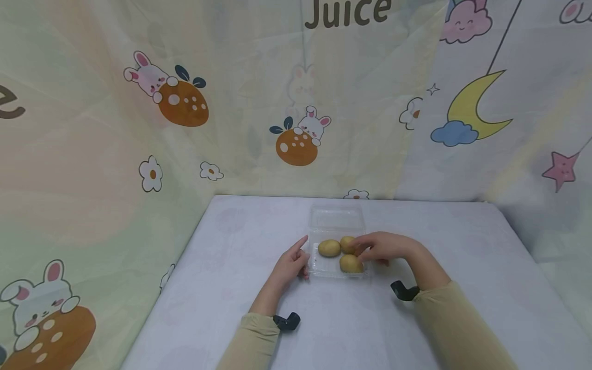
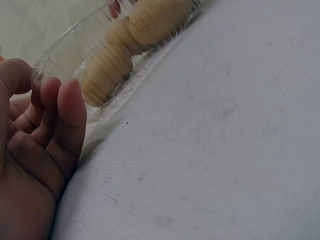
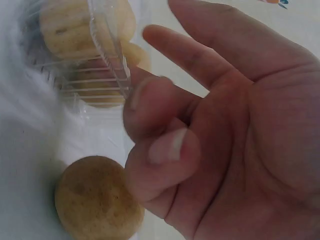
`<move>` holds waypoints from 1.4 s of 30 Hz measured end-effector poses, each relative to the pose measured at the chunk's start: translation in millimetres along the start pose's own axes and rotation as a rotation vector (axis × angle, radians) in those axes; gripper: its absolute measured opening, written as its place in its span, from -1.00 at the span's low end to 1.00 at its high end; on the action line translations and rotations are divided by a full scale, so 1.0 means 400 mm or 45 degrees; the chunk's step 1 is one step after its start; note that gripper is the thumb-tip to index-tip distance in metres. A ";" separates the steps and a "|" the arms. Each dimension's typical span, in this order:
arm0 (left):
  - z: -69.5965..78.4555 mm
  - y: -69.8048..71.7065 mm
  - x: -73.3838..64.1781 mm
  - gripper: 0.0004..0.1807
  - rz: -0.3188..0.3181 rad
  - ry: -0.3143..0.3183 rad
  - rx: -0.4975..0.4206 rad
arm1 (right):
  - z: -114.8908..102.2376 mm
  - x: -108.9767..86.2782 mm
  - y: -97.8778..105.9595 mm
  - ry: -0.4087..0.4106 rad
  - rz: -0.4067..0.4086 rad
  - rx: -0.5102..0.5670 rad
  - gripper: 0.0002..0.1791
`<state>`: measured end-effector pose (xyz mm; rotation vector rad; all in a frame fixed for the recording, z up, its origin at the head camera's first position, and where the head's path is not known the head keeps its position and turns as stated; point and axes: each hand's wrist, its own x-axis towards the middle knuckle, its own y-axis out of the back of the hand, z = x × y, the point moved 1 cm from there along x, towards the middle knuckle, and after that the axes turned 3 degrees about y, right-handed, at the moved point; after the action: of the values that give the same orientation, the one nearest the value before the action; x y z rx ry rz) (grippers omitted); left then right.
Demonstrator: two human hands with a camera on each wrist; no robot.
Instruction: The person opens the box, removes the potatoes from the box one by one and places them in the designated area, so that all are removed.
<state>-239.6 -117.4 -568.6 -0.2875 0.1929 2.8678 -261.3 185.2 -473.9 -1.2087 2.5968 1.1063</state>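
Observation:
A clear plastic clamshell box (image 1: 324, 267) stands on the table with its lid (image 1: 336, 218) folded back. Inside lie three potatoes: one at the left (image 1: 329, 248), one at the back right (image 1: 347, 244) and one at the front right (image 1: 350, 264). My left hand (image 1: 289, 266) holds the box's left rim between bent fingers, index finger stretched out. Over the right wall reaches my right hand (image 1: 386, 245), fingers spread, a fingertip at the back right potato. Its outer fingers hang curled outside the wall, near another potato (image 3: 100, 197) on the table.
A white cloth covers the table (image 1: 222, 241). Behind it hangs a printed curtain (image 1: 250, 103) with rabbits and a moon. Each wrist wears a black camera; the left one (image 1: 287, 321) sits close above the table.

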 end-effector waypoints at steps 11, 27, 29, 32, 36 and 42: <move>0.000 0.000 -0.001 -0.36 0.001 -0.001 0.000 | -0.023 0.021 -0.007 -0.063 -0.093 -0.085 -0.49; -0.003 0.002 0.001 -0.37 -0.014 -0.020 -0.007 | -0.014 0.039 -0.030 -0.202 -0.162 -0.106 -0.42; -0.003 0.002 0.001 -0.37 -0.018 -0.023 -0.005 | -0.009 0.041 -0.032 -0.199 -0.169 -0.114 -0.41; -0.001 0.001 -0.001 -0.36 -0.025 -0.030 -0.015 | -0.004 0.041 -0.034 -0.187 -0.175 -0.133 -0.42; 0.002 0.001 -0.002 -0.37 -0.024 -0.027 -0.024 | -0.002 0.039 -0.035 -0.170 -0.162 -0.125 -0.46; 0.000 0.000 0.000 -0.37 -0.018 -0.017 -0.021 | 0.004 0.039 -0.036 -0.145 -0.126 -0.092 -0.47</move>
<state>-239.5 -117.4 -568.6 -0.2721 0.1640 2.8578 -262.4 170.3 -488.9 -1.2348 2.4059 1.2208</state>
